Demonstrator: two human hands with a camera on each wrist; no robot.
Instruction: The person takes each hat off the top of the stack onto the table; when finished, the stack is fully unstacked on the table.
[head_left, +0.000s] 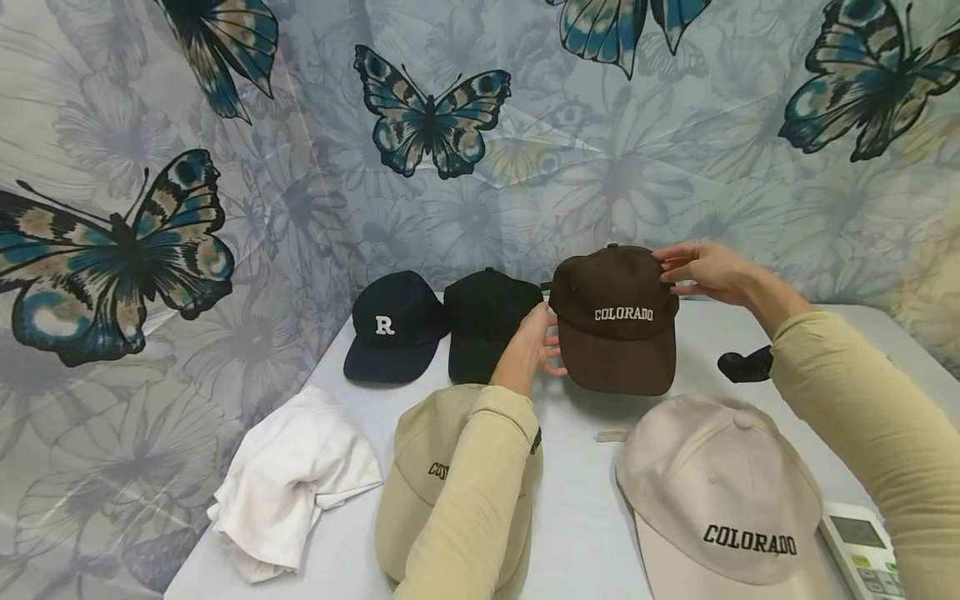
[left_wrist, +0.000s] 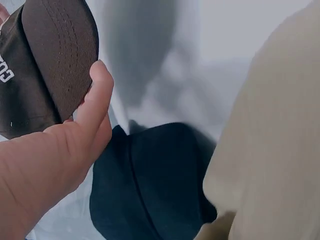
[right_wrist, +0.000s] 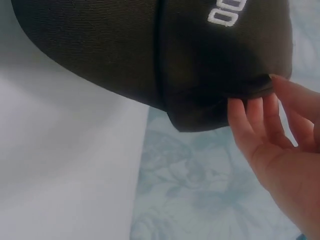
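Observation:
A brown cap [head_left: 615,292] with white COLORADO lettering faces forward at the back of the table. My right hand [head_left: 708,268] pinches its lower side edge; in the right wrist view, the fingers [right_wrist: 241,120] reach to the rim and the thumb lies against the outside. Beside the brim's left edge is my left hand [head_left: 528,342], its fingers fairly straight and touching the brim [left_wrist: 65,45]. A black cap [head_left: 483,312] stands just left of that hand. My left sleeve partly covers a khaki cap [head_left: 416,467] below it.
A navy cap [head_left: 393,321] with a white R stands at the back left, and crumpled white cloth [head_left: 300,475] lies in front. A beige COLORADO cap [head_left: 727,483] sits front right, near a white calculator-like device [head_left: 858,542]. A black object [head_left: 742,367] lies by my right sleeve.

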